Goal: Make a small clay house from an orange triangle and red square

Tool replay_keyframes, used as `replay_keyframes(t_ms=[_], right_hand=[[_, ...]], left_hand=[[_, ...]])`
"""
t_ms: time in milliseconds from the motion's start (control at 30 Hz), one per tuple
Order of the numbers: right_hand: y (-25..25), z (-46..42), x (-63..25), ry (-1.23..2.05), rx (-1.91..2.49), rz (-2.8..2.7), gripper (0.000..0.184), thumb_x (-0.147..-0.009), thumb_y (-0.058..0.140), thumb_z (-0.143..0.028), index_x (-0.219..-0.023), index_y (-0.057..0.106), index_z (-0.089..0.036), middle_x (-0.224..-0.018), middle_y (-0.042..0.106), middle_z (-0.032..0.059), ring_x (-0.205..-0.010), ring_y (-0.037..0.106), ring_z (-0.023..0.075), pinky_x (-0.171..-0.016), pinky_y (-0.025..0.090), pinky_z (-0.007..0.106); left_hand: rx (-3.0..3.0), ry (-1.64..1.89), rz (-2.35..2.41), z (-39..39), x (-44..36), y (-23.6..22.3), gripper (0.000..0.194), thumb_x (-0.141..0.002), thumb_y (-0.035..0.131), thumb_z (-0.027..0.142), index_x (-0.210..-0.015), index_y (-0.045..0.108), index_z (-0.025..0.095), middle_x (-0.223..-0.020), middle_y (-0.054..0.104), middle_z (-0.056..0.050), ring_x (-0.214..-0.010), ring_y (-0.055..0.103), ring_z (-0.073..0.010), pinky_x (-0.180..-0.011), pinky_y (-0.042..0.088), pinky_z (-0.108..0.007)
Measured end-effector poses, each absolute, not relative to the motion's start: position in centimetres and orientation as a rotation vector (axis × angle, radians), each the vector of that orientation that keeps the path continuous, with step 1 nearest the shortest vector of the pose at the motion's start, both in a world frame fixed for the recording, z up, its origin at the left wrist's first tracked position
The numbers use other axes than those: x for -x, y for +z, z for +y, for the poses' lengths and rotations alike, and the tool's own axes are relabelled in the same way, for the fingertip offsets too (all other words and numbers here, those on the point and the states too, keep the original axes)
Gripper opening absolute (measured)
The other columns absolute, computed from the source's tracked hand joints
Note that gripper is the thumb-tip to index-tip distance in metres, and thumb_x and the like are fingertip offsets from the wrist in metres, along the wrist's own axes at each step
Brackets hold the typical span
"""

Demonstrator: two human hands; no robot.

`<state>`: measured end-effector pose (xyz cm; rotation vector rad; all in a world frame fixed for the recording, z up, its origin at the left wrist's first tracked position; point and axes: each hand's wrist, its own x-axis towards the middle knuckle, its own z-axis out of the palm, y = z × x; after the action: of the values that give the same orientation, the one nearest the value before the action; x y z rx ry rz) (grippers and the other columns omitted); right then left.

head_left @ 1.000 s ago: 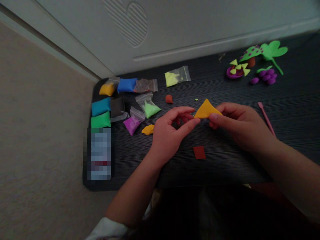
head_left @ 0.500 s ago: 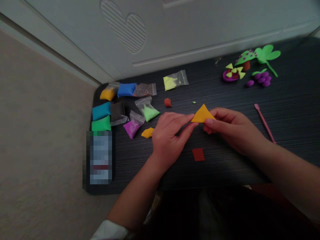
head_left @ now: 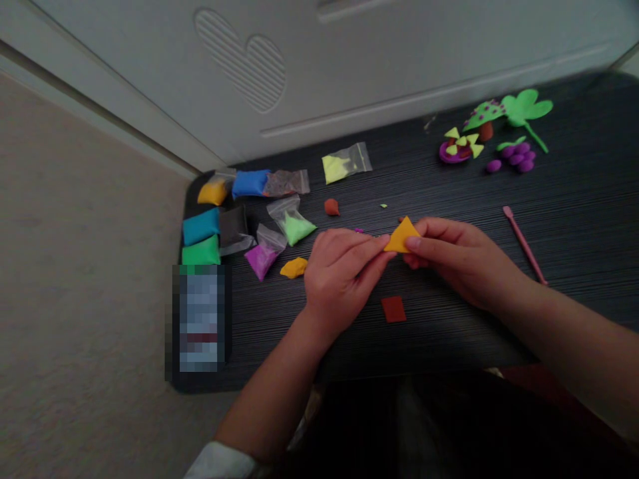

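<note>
Between my two hands is a flat, yellow-orange piece of modelling clay (head_left: 401, 237) with a pointed top. My left hand (head_left: 342, 279) pinches its left corner between thumb and fingers. On the other side, my right hand (head_left: 449, 253) grips the right part, its thumb lying over the front. Below the hands a flat red clay square (head_left: 394, 309) lies on the dark table (head_left: 449, 339). A loose yellow clay lump (head_left: 293, 268) sits just left of my left hand. Beyond the hands are a reddish-brown clay lump (head_left: 331, 207) and a tiny green scrap (head_left: 383, 205).
Bags of coloured clay, among them a blue one (head_left: 250, 183) and a purple one (head_left: 262, 259), crowd the left side, with a pixelated phone-like object (head_left: 202, 319) nearer. A pink modelling tool (head_left: 525, 245) lies right. Clay grapes (head_left: 519, 156) and a green clover (head_left: 528, 110) stand at back right.
My right thumb has moved further left over the yellow clay, covering more of it, so less of its right side shows. The whole view has shifted slightly.
</note>
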<state>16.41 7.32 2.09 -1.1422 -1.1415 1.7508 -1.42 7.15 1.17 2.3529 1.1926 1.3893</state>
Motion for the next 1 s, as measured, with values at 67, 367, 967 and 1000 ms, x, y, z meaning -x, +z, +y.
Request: replay_keyframes(t_ms=[67, 367, 967, 1000], right_hand=[[2.18, 7.36, -16.33, 1.755, 1.127, -1.15, 0.01, -0.077, 0.062, -0.03, -0.075, 0.062, -0.02, -0.067, 0.055, -0.004, -0.063, 0.047, 0.007, -0.063, 0.035, 0.022], [2.28, 7.33, -16.29, 1.722, 1.141, -1.182, 0.011, -0.076, 0.062, -0.032, -0.074, 0.062, -0.02, -0.067, 0.053, -0.0039, -0.063, 0.045, 0.0072, -0.061, 0.034, 0.022], [2.46, 7.22, -16.12, 1.735, 1.138, -1.174, 0.012, -0.075, 0.063, -0.032, -0.071, 0.063, -0.021, -0.065, 0.055, -0.0039, -0.061, 0.046, 0.0071, -0.061, 0.035, 0.023], [2.47, 7.21, -16.11, 1.741, 1.137, -1.17, 0.011, -0.075, 0.064, -0.031, -0.071, 0.063, -0.021, -0.065, 0.055, -0.004, -0.061, 0.046, 0.007, -0.061, 0.035, 0.023]], left_hand=[[-2.355, 1.378, 1.199, 7.14, 1.41, 1.18, 0.021, -0.069, 0.069, 0.015, -0.09, 0.064, 0.017, -0.079, 0.066, -0.002, -0.075, 0.06, -0.0124, -0.073, 0.049, -0.029], [-2.372, 1.308, 1.154, 7.12, 1.33, 1.14, 0.03, -0.071, 0.068, 0.019, -0.1, 0.062, 0.016, -0.086, 0.066, -0.003, -0.08, 0.06, -0.0137, -0.074, 0.049, -0.029], [-2.242, 1.262, 1.097, 7.08, 1.08, 1.42, 0.025, -0.073, 0.066, 0.018, -0.099, 0.062, 0.019, -0.089, 0.066, 0.0, -0.081, 0.06, -0.0104, -0.077, 0.049, -0.026], [-2.23, 1.256, 1.099, 7.05, 1.07, 1.47, 0.025, -0.073, 0.065, 0.018, -0.098, 0.062, 0.018, -0.09, 0.066, -0.001, -0.082, 0.06, -0.0105, -0.077, 0.049, -0.025]])
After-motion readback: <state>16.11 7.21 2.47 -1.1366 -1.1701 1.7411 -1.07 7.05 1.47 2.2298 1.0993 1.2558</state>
